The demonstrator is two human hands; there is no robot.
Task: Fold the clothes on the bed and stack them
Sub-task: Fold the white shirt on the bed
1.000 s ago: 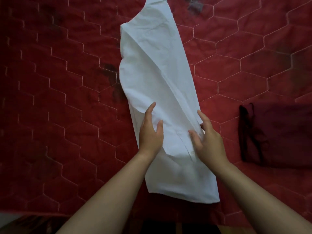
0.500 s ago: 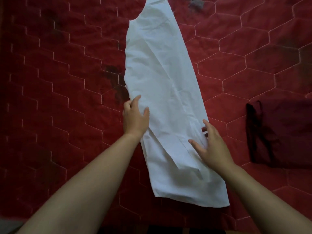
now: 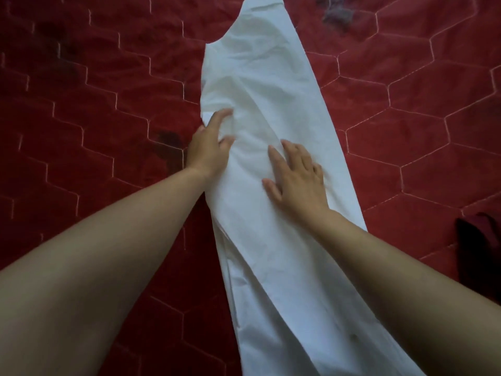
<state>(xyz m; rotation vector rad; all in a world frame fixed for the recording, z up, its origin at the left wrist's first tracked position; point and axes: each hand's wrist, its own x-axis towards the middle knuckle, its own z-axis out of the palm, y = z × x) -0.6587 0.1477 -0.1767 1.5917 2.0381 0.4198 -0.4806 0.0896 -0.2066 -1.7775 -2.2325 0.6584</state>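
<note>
A long white garment [image 3: 260,85], folded lengthwise into a narrow strip, lies down the middle of the red quilted bed [image 3: 95,109]. My left hand [image 3: 210,147] rests on the strip's left edge, fingers spread and pointing up the cloth. Flat on the middle of the strip, a little lower, lies my right hand [image 3: 296,180] with its fingers apart. Neither hand grips the fabric. My forearms hide parts of the garment's lower end.
A dark maroon folded garment [image 3: 479,248] with black trim lies at the right edge of the bed. A grey smudge [image 3: 337,12] marks the quilt at the top right.
Both hands have slid further up the white garment, the right one from its right edge onto the middle. The camera has moved closer, so the dark garment is almost out of view.
</note>
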